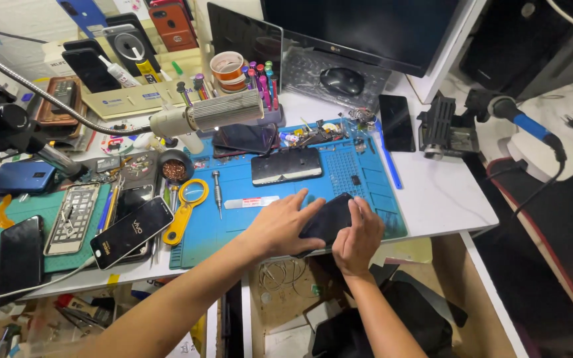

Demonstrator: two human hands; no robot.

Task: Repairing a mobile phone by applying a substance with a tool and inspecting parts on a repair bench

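I see both hands on one black smartphone [329,219], which lies tilted at the front edge of the blue repair mat [233,225], near its right-front corner. My left hand [278,225] lies flat over the phone's left end, fingers spread and pressing, w/ the index stretched toward the top edge. My right hand [358,240] grips the right end, fingers curled over the edge, thumb on the glass. I judge the step as working on the screen side of the phone, maybe pressing or lifting the panel; I cannot tell which, bc the hands hide the seam. Next move, imo, needs a steady hold from the left hand and a careful, small force from the right fingers, so the glass does not crack. About room: the table's front edge is just below the phone, so it may slip off toward the open cavity under the desk. Behind, another dark phone [286,166] lies flat on the mat, well apart. To the left there are a screwdriver [217,189], a small white strip [251,202] and a yellow magnifier [187,209]; free mat lies between them and my left hand. On the right, the mat ends near the hand, then bare white table [445,199]
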